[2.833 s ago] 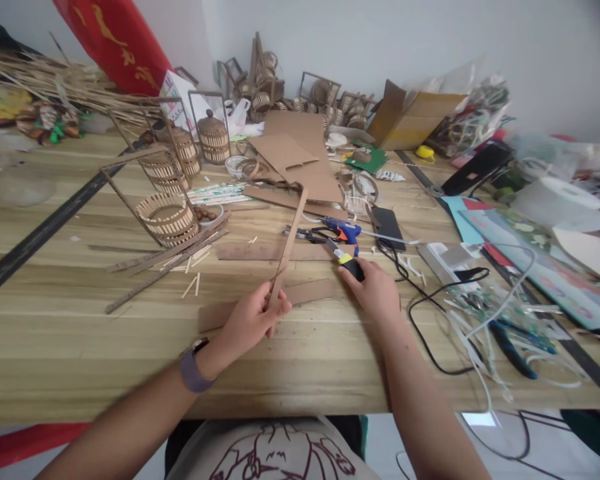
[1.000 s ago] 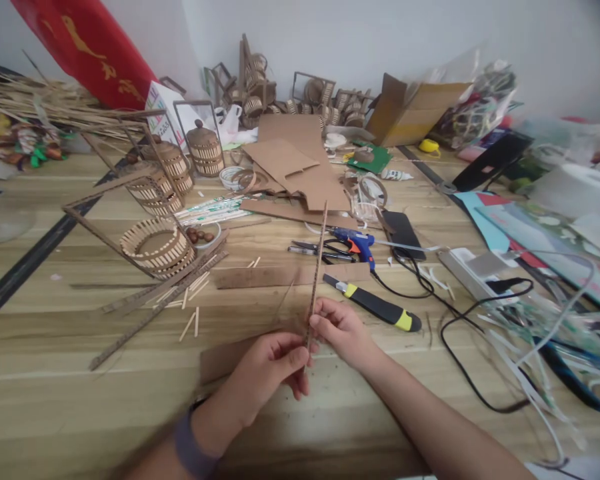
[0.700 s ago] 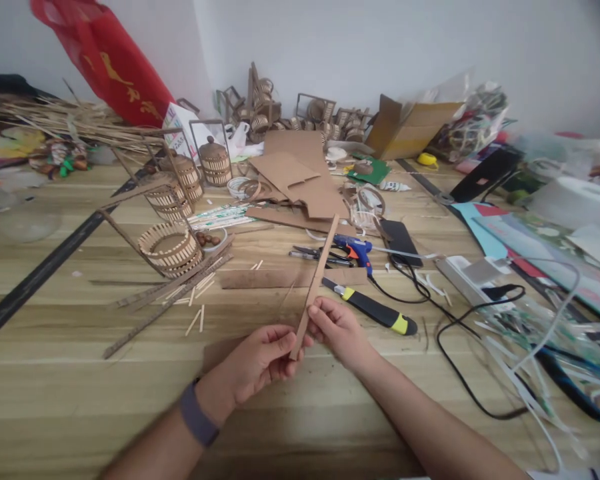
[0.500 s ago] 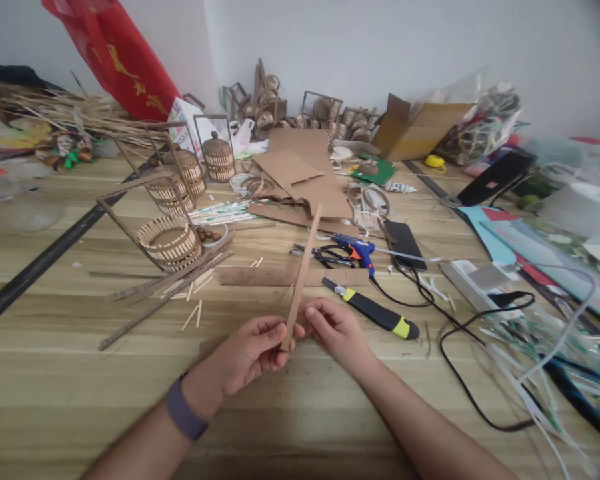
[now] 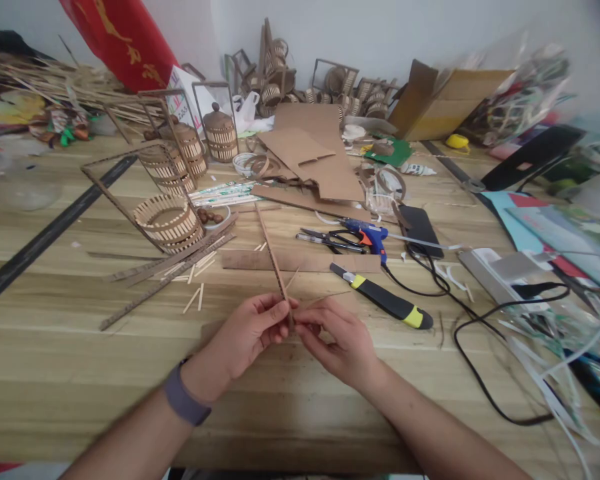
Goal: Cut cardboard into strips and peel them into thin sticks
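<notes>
My left hand (image 5: 247, 337), with a band on the wrist, is closed on the lower part of a narrow cardboard strip (image 5: 271, 253). The strip points away from me, its thin corrugated edge turned up. My right hand (image 5: 336, 340) is closed too, its thumb and fingertips pinching at the strip's near end. Beyond the hands lies a wider cardboard strip (image 5: 240, 261) on the table. To the right of it is a utility knife (image 5: 390, 301) with black and yellow-green handle, blade out. A blue glue gun (image 5: 370, 233) and scissors (image 5: 347, 239) lie farther back.
Small slatted baskets with tall handles, one an open basket (image 5: 167, 227), stand at the left. Flat cardboard sheets (image 5: 305, 150) lie mid-table. A phone (image 5: 421, 230), a power strip (image 5: 505, 277) and a black cable (image 5: 480, 387) occupy the right side. Several short sticks (image 5: 201, 297) lie loose.
The strip has been turned from its flat face to its edge and its far end has swung left. My right hand has come in to the strip's near end.
</notes>
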Available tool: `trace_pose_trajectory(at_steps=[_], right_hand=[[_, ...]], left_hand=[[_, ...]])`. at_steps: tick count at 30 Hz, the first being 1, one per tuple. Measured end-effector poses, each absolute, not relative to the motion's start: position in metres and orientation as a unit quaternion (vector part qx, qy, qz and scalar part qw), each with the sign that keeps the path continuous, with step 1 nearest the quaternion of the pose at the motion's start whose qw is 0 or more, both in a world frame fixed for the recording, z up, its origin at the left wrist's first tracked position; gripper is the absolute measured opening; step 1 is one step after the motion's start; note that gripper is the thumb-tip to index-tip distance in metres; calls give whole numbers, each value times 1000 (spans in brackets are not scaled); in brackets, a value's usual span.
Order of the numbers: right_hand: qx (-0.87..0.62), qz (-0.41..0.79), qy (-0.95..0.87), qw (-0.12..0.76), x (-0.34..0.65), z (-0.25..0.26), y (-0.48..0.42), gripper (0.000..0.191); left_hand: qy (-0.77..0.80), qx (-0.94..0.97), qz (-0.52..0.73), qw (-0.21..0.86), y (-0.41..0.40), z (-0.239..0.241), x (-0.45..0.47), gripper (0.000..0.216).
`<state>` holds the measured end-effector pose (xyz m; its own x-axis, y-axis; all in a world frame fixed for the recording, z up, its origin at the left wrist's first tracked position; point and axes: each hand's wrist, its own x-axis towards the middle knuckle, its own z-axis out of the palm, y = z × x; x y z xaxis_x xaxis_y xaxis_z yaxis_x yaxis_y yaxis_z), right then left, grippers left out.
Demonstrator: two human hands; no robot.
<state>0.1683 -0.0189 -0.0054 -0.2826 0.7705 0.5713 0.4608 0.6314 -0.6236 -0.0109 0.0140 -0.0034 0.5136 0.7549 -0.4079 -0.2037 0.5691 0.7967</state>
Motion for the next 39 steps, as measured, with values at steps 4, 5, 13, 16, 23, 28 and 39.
trace_pose_trajectory(at_steps=[4,5,13,16,23,28,39], right_hand=[[-407,173,-781,441,168,-7,-20,8],[-412,175,-780,437,168,-8,-20,8],[-445,198,-771,409,166,-8,-21,10],[-444,196,-772,410,166,-9,-21,11],[-442,186,-777,409,166,-8,-22,12],[-438,192,-773,417,165,-7,-22,12],[-482,568,-524,413,157,-12,-16,32]], left_hand=[[382,330,321,801,14,-3,-8,49],[383,334,323,798,14,-3,-7,49],[401,361,334,773,13,-2,-8,51],[400,366,336,771,13,-1,-8,51],[399,374,342,764,13,0,-8,50],[400,400,344,749,12,-1,-9,47],[381,430,345,742,10,1,-7,48]])
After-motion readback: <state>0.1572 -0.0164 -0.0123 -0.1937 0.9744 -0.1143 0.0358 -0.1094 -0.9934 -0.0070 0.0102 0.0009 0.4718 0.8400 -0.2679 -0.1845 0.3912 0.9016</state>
